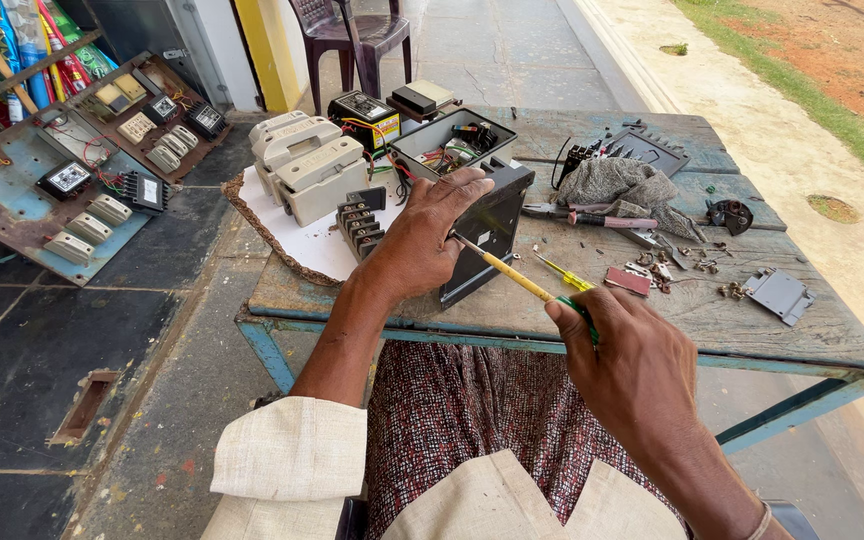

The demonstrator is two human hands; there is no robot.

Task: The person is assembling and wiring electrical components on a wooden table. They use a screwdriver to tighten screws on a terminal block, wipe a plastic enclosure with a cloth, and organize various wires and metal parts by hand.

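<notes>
My left hand (pixel 422 235) grips the near side of a black box-shaped electrical casing (pixel 487 215) standing open on the worn wooden table (pixel 802 335); coloured wires and parts show inside it. My right hand (pixel 627 365) is closed around the handle of a yellow screwdriver (pixel 512 275), whose shaft points up and left to the casing's side, just under my left fingers. A second small yellow-green screwdriver (pixel 564 278) lies on the table beside it.
Cream switch housings (pixel 307 165) sit on a white board at the table's left, next to a black terminal block (pixel 360 225). A grey cloth (pixel 617 185), pliers (pixel 582 215), screws and a grey plate (pixel 777 293) lie to the right. Meter boards (pixel 62 185) rest on the floor; a chair (pixel 352 35) stands behind.
</notes>
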